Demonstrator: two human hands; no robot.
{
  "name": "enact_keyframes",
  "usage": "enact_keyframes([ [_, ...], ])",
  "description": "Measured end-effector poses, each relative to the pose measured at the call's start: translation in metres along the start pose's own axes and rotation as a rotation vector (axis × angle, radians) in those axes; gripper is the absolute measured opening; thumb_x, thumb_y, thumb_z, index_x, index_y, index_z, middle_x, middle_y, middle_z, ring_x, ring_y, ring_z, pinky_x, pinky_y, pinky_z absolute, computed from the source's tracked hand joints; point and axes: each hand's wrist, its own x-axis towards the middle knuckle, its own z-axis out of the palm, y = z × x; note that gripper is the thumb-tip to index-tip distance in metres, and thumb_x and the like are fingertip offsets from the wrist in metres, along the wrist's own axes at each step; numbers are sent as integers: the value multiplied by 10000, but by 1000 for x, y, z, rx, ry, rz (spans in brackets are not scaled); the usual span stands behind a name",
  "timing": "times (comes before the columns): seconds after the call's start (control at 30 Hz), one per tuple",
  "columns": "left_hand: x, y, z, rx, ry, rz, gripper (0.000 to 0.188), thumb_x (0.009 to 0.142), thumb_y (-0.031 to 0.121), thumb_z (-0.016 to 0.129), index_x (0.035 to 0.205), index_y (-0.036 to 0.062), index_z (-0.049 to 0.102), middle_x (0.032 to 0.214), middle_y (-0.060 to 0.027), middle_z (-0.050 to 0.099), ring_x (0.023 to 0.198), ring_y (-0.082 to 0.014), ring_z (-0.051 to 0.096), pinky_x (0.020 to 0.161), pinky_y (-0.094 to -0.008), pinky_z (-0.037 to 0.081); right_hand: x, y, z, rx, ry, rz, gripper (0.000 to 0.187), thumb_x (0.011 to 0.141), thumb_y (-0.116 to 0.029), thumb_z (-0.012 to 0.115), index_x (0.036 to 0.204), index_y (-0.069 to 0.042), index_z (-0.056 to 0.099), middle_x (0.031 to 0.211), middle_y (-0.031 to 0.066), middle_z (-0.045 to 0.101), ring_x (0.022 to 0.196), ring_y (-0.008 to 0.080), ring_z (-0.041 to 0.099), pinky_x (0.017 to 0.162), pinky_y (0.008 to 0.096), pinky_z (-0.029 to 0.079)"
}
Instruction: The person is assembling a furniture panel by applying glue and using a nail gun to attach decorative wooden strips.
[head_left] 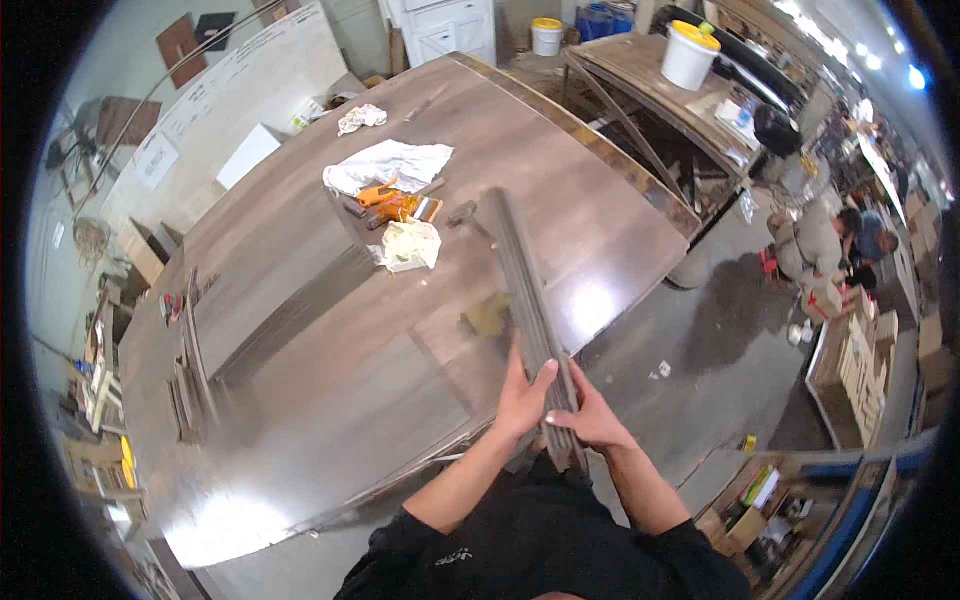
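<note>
Both my hands are wrapped round a bundle of long, narrow grey-brown strips (pixel 527 285). My left hand (pixel 524 396) grips it from the left side, thumb on top. Slightly nearer my body, my right hand (pixel 592 408) closes on the right side. The bundle slants away from me over the right part of a large brown-topped table (pixel 590 200), its near end close to my chest. Beside its far end lies a hammer (pixel 470 215). A blurred yellow-green item (pixel 487 315) shows just left of the strips.
On the table lie a white cloth (pixel 400 165), an orange spray bottle (pixel 378 193), a crumpled pale cloth (pixel 410 245) and more thin strips (pixel 192 350) at the left. A workbench (pixel 640 65) bears a white bucket (pixel 690 58). At the right, people (pixel 815 245) crouch near cardboard boxes.
</note>
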Motion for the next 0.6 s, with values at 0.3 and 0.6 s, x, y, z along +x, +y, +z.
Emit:
enact_keyframes([
  [0.3,173,-28,-6,945,1,-98,575,961,454,594,1386,73,527,1162,-221,666,1123,-375,638,970,-432,503,19,24,-109,603,100,321,688,809,-146,675,1441,-84,409,1084,129,643,829,315,708,686,452,644],
  [0.6,280,-38,-9,1254,23,-465,1101,845,487,719,1615,174,-4,1392,-262,510,1234,-402,574,1000,-482,501,23,59,-111,590,110,316,755,720,-230,823,1358,-35,471,1159,127,646,828,307,685,690,488,626],
])
